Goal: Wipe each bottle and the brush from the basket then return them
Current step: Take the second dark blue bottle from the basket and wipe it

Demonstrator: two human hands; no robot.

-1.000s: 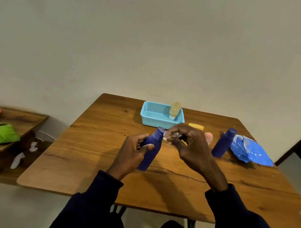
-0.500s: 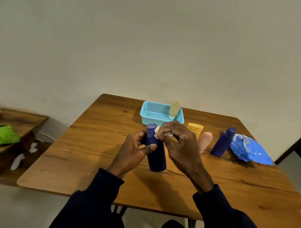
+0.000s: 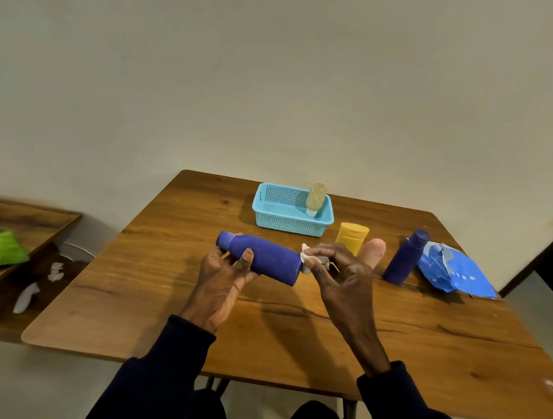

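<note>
My left hand [image 3: 222,278] grips a dark blue bottle [image 3: 266,260] that lies on its side above the table, cap to the left. My right hand [image 3: 337,268] pinches a white wipe [image 3: 308,259] against the bottle's base. A light blue basket [image 3: 289,220] stands behind, with a pale brush [image 3: 315,197] leaning upright in its right end. A yellow bottle [image 3: 351,236], a pink bottle [image 3: 373,249] and a second dark blue bottle [image 3: 405,258] stand to the right of my right hand.
A blue wipes packet [image 3: 453,270] lies beyond the second blue bottle near the wooden table's [image 3: 273,328] right edge. A low wooden shelf [image 3: 28,224] with a green cloth [image 3: 4,251] stands to the left, with white scraps [image 3: 27,296] below it.
The held bottle went from upright to lying sideways with its cap to the left. The wipe in my right hand moved from the cap to the bottle's base.
</note>
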